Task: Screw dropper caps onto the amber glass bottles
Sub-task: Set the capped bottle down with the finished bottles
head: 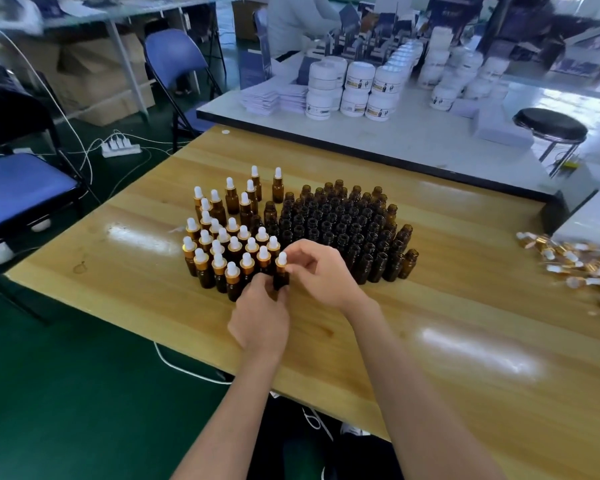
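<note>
Amber bottle [281,279] is held just in front of the uncapped bottles [343,223], our left hand [260,317] gripping its body so it cannot spin while our right hand [321,271] pinches the dropper cap [282,259] to twist.

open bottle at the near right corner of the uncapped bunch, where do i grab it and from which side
Grip the corner bottle round its amber body, below the threaded neck, coming from the right or near side. It stands upright at the bunch's outer edge: bare table lies on those sides, while other bottles stand close on its left.
</note>
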